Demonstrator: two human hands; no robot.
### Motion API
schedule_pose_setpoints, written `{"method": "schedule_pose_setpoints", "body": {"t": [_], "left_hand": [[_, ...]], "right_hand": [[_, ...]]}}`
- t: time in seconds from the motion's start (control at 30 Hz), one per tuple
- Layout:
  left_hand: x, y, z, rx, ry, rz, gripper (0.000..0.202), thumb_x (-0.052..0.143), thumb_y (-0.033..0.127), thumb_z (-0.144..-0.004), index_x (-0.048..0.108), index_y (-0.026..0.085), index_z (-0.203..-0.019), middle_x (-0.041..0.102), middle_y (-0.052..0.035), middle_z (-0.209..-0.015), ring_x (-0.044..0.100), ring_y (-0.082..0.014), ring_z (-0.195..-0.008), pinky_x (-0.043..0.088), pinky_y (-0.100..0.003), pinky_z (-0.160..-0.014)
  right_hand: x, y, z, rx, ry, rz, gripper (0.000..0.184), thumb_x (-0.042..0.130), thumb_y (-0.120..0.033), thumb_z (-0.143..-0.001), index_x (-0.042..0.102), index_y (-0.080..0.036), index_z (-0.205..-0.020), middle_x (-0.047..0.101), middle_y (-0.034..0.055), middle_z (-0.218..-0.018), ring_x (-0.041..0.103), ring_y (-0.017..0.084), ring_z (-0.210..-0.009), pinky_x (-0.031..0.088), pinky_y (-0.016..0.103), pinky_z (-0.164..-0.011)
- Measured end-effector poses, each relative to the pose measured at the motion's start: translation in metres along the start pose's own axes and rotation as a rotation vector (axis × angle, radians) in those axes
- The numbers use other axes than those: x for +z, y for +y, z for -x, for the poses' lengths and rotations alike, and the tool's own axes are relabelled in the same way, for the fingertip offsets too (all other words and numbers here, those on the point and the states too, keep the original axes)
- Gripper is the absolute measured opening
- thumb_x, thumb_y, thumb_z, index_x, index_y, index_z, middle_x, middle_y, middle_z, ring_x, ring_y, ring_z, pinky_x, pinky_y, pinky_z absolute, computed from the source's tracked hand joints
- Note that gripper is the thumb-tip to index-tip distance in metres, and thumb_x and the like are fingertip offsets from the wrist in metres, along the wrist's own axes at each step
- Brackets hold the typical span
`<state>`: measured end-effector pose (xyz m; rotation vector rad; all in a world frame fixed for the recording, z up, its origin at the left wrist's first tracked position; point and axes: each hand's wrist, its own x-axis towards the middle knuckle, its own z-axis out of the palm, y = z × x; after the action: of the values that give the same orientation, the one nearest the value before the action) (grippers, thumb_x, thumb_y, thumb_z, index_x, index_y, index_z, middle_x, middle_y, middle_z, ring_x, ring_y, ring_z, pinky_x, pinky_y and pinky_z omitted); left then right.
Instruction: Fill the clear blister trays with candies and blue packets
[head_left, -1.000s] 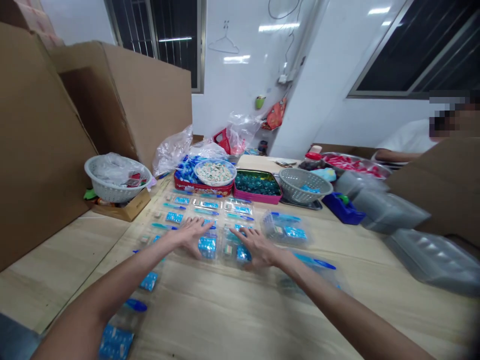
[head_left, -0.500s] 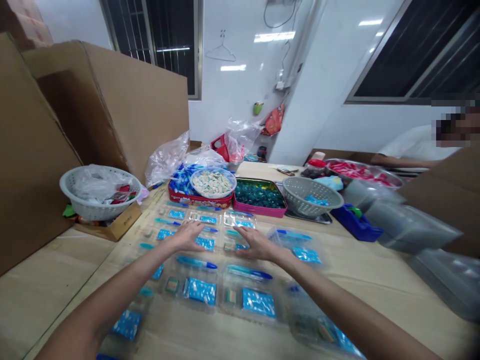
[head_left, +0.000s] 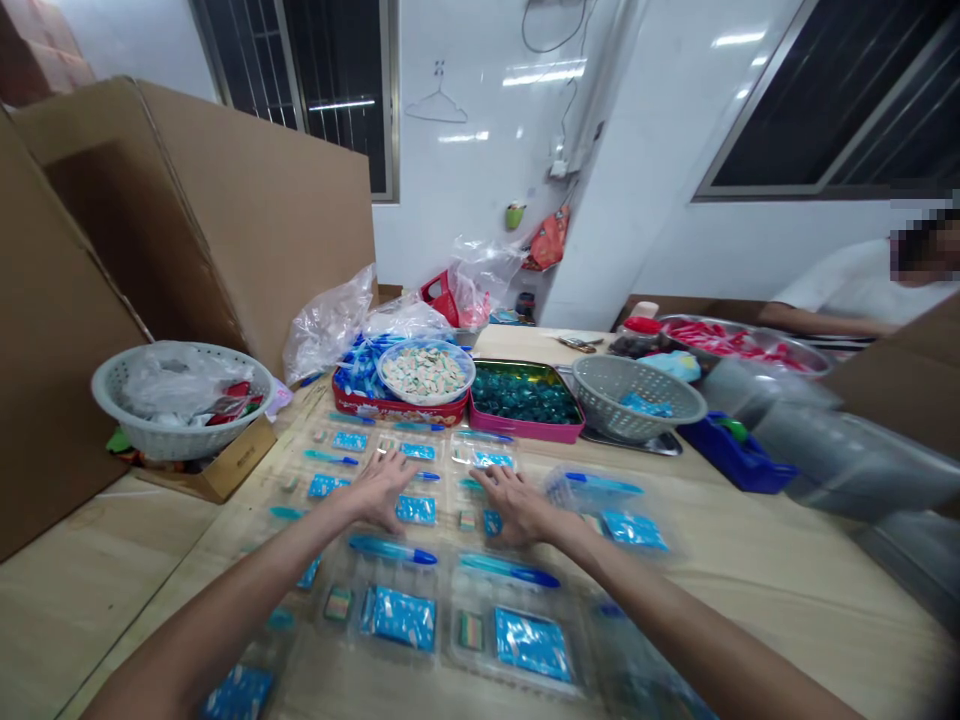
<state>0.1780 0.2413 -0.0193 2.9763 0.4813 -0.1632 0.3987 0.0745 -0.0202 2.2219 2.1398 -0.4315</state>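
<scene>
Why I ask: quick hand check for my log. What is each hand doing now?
Left hand: open, fingers spread, over a clear plastic tray, holding nothing.
Right hand: open, fingers spread, holding nothing.

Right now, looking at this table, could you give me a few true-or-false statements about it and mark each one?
1. The left hand and right hand are both open over clear plastic trays. True.
2. The right hand grips a blue pen. False: it holds nothing; a blue pen lies in a tray nearer the person.
3. The pink tin holds white pieces. False: it holds teal-green pieces.
4. A person in a white shirt is at the far right. True.
</scene>
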Motion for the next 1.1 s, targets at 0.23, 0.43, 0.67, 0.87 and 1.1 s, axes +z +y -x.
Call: {"method": "schedule_pose_setpoints", "body": {"t": [0.23, 0.43, 0.67, 0.87, 1.1], "left_hand": [[0.0, 0.006, -0.002, 0.061, -0.093, 0.085, 0.106, 0.079, 0.054, -0.042, 0.036, 0.024, -0.134, 0.043, -0.0145, -0.128, 0.037, -0.0408, -0.123, 0.024, -0.057, -0.104], [-0.034, -0.009, -0.018, 0.012, 0.006, 0.049, 0.102, 0.076, 0.047, -0.049, 0.031, 0.024, -0.138, 0.044, -0.0141, -0.13, 0.038, -0.0391, -0.121, 0.026, -0.057, -0.102], [-0.037, -0.036, -0.075, -0.112, -0.011, 0.019, 0.104, 0.073, 0.031, -0.049, 0.024, 0.017, -0.14, 0.035, -0.0192, -0.141, 0.03, -0.038, -0.132, 0.02, -0.054, -0.108], [-0.015, -0.043, -0.086, -0.131, -0.104, 0.036, 0.12, 0.076, 0.049, -0.043, 0.016, 0.02, -0.144, 0.025, -0.0216, -0.149, 0.02, -0.0419, -0.137, 0.019, -0.057, -0.107], [-0.019, -0.04, -0.077, -0.084, -0.138, 0.032, 0.123, 0.075, 0.059, -0.042, 0.019, 0.02, -0.143, 0.029, -0.0216, -0.146, 0.024, -0.043, -0.135, 0.018, -0.06, -0.106]], "right_hand": [[-0.001, -0.005, 0.006, -0.051, -0.052, -0.01, 0.112, 0.074, -0.034, -0.051, 0.021, -0.019, -0.148, 0.042, 0.0193, -0.134, 0.037, 0.04, -0.124, 0.028, 0.052, -0.101], [-0.029, 0.012, -0.011, 0.042, 0.035, 0.003, 0.121, 0.08, -0.04, -0.049, 0.015, -0.019, -0.149, 0.038, 0.0203, -0.138, 0.033, 0.04, -0.127, 0.022, 0.052, -0.104], [-0.038, 0.044, -0.07, 0.193, -0.003, -0.064, 0.121, 0.081, -0.039, -0.05, 0.013, -0.022, -0.149, 0.03, 0.0201, -0.145, 0.026, 0.039, -0.134, 0.022, 0.054, -0.105], [-0.027, 0.051, -0.088, 0.213, -0.118, -0.059, 0.135, 0.083, -0.049, -0.04, 0.009, -0.023, -0.149, 0.027, 0.0208, -0.146, 0.023, 0.042, -0.135, 0.018, 0.057, -0.106], [-0.033, 0.05, -0.082, 0.205, -0.234, -0.056, 0.143, 0.084, -0.054, -0.036, 0.004, -0.023, -0.15, 0.02, 0.0225, -0.149, 0.015, 0.044, -0.137, 0.016, 0.06, -0.106]]}}
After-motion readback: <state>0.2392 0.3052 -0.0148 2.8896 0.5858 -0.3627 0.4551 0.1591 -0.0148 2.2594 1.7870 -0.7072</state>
